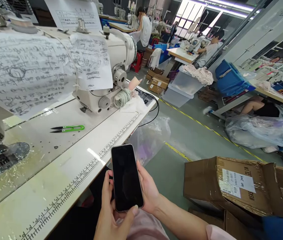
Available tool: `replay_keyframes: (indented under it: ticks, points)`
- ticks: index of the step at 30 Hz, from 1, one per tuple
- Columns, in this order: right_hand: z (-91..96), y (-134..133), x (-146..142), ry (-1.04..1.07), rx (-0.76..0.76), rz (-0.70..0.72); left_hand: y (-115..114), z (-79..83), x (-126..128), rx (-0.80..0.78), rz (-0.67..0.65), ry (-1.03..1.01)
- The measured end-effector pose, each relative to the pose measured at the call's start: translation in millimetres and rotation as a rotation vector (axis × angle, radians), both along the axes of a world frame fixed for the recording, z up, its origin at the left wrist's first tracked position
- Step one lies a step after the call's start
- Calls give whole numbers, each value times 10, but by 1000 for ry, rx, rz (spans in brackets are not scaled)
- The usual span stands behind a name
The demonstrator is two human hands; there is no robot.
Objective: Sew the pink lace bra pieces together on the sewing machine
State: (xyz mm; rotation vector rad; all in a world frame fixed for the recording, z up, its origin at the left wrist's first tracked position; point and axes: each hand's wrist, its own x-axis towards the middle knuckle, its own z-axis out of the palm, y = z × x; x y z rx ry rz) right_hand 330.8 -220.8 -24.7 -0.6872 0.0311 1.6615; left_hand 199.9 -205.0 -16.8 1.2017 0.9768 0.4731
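Note:
A smartphone (pixel 127 178) with a dark screen is held upright in front of me, at the edge of the sewing table. My left hand (pixel 115 213) wraps round its left side and lower end, the thumb at the bottom right corner. Along the phone's right edge, my right hand (pixel 148 190) grips it, its fingers partly hidden behind. Left of the phone lies the table (pixel 64 166) with a printed ruler along its edge. Green-handled thread snips (pixel 68 128) rest on the sewing machine's bed.
A white sewing machine (pixel 116 50) carries handwritten sheets (pixel 26 70). Beside it sit a coil of pale cord (pixel 122 98) and a peach thread cone (pixel 134 83). An open cardboard box (pixel 241 186) stands on the floor at right. People (pixel 145 30) work at machines farther back.

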Motion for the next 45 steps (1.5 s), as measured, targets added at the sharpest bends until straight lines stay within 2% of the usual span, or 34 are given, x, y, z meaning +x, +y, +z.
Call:
replay_keyframes:
  ticks: [6,15,23,35,45]
  points:
    - [-10,-6,-37,-15,-57,-10,-5,-49,-42,-24,15,-10]
    - [-14,-26,-117,-29,-111,-18,12,-101,-137,-140,-3,-48]
    - [-54,-82,-90,-90,-142,-35,-4,-48,-138,-186,-39,-44]
    - [-93,-72,-107,-129,-129,-39,-6,-67,-133,-176,-40,-86]
    - [-125,-71,-72,-118,-114,-49,21,-92,-128,-166,-112,-72]
